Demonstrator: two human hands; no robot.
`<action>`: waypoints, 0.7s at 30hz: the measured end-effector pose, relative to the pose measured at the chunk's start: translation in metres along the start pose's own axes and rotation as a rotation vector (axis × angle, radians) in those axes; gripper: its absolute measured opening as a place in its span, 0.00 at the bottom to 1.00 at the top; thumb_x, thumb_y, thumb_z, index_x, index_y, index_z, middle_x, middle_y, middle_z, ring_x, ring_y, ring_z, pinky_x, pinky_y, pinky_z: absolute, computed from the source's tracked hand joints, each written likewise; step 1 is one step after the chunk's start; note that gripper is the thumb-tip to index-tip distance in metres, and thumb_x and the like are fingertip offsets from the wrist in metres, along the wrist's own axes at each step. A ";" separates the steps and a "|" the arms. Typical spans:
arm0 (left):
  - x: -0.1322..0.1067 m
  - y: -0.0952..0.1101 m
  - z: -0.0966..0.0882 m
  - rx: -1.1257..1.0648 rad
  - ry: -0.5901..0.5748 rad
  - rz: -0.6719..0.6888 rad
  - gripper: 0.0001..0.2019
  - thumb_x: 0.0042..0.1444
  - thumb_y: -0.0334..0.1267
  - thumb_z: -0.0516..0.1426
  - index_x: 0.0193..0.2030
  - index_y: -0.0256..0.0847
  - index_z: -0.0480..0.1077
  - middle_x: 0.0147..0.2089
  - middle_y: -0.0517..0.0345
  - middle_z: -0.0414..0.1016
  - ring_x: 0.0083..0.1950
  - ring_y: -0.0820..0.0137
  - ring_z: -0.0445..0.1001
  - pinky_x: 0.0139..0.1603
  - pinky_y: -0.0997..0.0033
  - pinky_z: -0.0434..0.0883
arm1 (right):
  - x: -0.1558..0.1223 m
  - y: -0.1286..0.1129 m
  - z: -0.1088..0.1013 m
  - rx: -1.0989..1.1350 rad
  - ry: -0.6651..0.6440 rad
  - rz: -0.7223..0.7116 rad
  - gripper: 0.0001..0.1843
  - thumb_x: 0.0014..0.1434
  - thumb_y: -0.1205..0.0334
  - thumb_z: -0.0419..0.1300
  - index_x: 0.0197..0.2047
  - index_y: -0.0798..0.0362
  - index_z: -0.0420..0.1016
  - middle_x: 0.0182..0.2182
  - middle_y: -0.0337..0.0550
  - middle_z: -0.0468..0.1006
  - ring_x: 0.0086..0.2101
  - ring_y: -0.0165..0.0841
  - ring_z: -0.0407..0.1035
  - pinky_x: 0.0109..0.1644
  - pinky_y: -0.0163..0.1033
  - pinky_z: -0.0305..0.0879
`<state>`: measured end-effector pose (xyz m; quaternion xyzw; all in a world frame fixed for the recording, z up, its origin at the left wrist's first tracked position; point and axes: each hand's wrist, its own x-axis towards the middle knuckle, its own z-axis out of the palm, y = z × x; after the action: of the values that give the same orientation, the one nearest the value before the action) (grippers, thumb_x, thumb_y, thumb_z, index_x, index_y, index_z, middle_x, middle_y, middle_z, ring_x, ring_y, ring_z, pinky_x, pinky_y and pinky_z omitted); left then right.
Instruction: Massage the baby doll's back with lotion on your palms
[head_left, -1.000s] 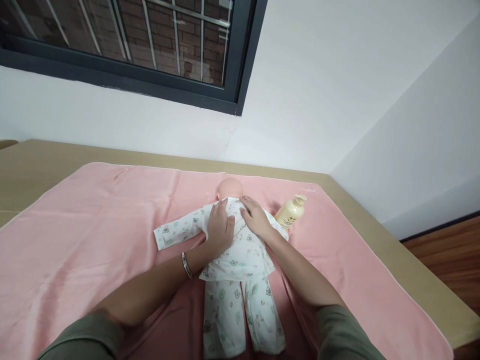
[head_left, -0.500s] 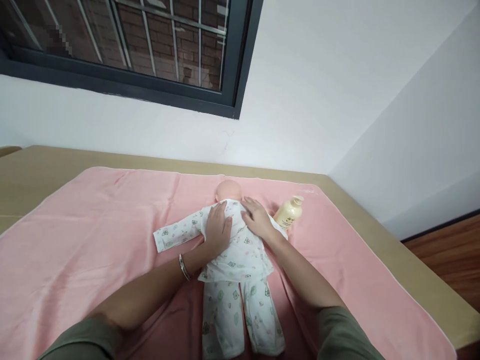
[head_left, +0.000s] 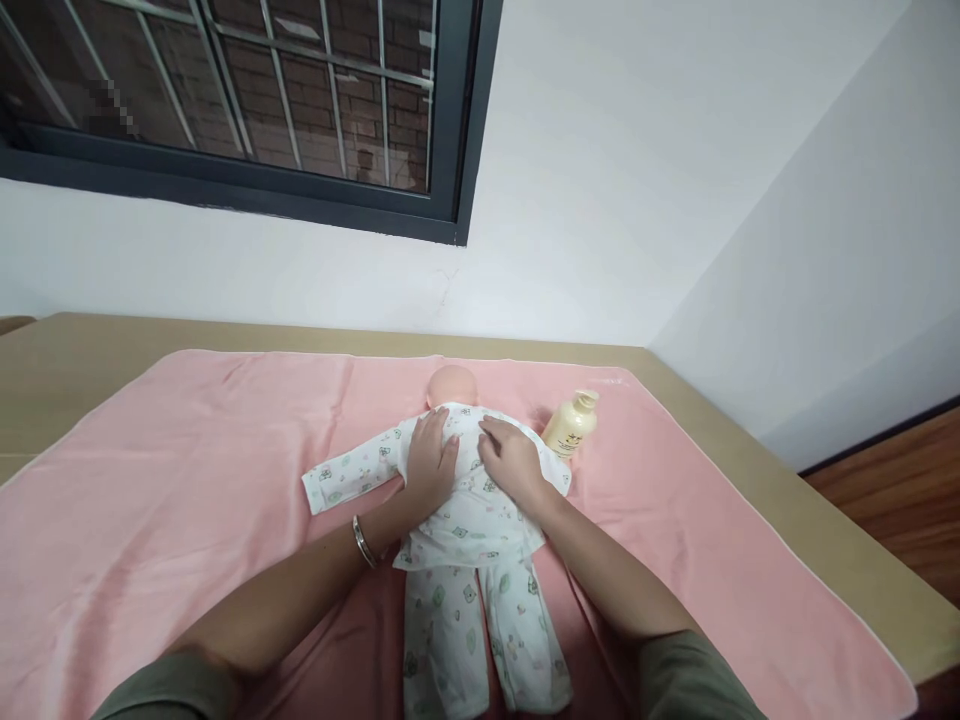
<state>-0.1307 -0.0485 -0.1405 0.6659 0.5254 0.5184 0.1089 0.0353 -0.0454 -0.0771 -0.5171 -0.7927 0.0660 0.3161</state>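
Observation:
A bald baby doll (head_left: 451, 385) lies on a pink sheet, its head at the far end and no face showing. It wears a white printed long-sleeved top (head_left: 463, 520) and matching trousers (head_left: 444, 630). My left hand (head_left: 431, 465) rests flat and open on the left side of the top, fingers towards the head. A silver bracelet (head_left: 364, 542) circles that wrist. On the upper right of the top is my right hand (head_left: 516, 462), fingers curled in and knuckles up, with nothing seen in it. A cream pump bottle (head_left: 571, 424) leans beside the doll's right-side sleeve.
The pink sheet (head_left: 217, 450) covers most of a wooden table (head_left: 142, 335). White walls (head_left: 585, 180) stand behind and to the right. A dark-framed window (head_left: 450, 170) with bars is at upper left. Wood-grained furniture (head_left: 900, 500) shows at the right edge.
My right hand's fingers, stretched out before, are now curled in. My left hand stays flat on the top. The view has shifted slightly.

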 end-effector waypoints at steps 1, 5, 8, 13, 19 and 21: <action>0.000 0.000 0.000 0.023 -0.001 0.017 0.24 0.68 0.45 0.45 0.65 0.38 0.62 0.67 0.41 0.66 0.71 0.55 0.59 0.72 0.43 0.54 | 0.008 -0.001 -0.003 -0.028 -0.031 0.027 0.17 0.65 0.60 0.51 0.49 0.49 0.80 0.48 0.47 0.82 0.50 0.41 0.74 0.55 0.45 0.67; 0.000 -0.001 0.001 0.135 -0.011 0.060 0.20 0.66 0.41 0.48 0.61 0.39 0.66 0.67 0.43 0.65 0.71 0.55 0.59 0.71 0.43 0.56 | 0.037 -0.014 -0.006 -0.184 -0.164 0.049 0.15 0.65 0.61 0.50 0.37 0.51 0.79 0.35 0.46 0.81 0.40 0.39 0.73 0.43 0.39 0.63; 0.000 -0.001 0.003 0.173 -0.002 0.064 0.19 0.65 0.38 0.48 0.60 0.40 0.67 0.66 0.44 0.66 0.70 0.55 0.60 0.71 0.45 0.57 | 0.041 -0.023 0.006 -0.277 -0.130 0.030 0.13 0.64 0.58 0.54 0.39 0.54 0.78 0.38 0.51 0.79 0.44 0.41 0.69 0.48 0.41 0.60; 0.001 0.002 0.002 0.196 0.007 -0.010 0.19 0.63 0.40 0.50 0.58 0.39 0.68 0.65 0.43 0.67 0.67 0.55 0.63 0.70 0.46 0.58 | 0.039 -0.013 0.019 -0.213 -0.086 0.081 0.16 0.64 0.55 0.55 0.50 0.54 0.74 0.46 0.51 0.75 0.50 0.43 0.66 0.55 0.44 0.57; 0.032 -0.001 -0.007 0.286 -0.036 -0.213 0.17 0.62 0.43 0.50 0.52 0.40 0.72 0.54 0.44 0.73 0.59 0.54 0.69 0.62 0.48 0.66 | 0.034 -0.013 0.017 -0.226 -0.180 0.233 0.25 0.68 0.49 0.50 0.55 0.59 0.72 0.52 0.60 0.74 0.55 0.48 0.66 0.60 0.49 0.56; 0.043 -0.003 -0.010 0.327 -0.080 -0.258 0.16 0.63 0.43 0.49 0.49 0.41 0.72 0.51 0.46 0.74 0.57 0.54 0.71 0.60 0.48 0.67 | 0.023 -0.023 0.023 -0.278 -0.175 0.147 0.28 0.68 0.50 0.49 0.61 0.63 0.68 0.58 0.66 0.70 0.61 0.53 0.60 0.64 0.54 0.51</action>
<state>-0.1445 -0.0159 -0.1133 0.6220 0.6787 0.3809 0.0855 -0.0018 -0.0307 -0.0755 -0.6048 -0.7786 0.0235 0.1658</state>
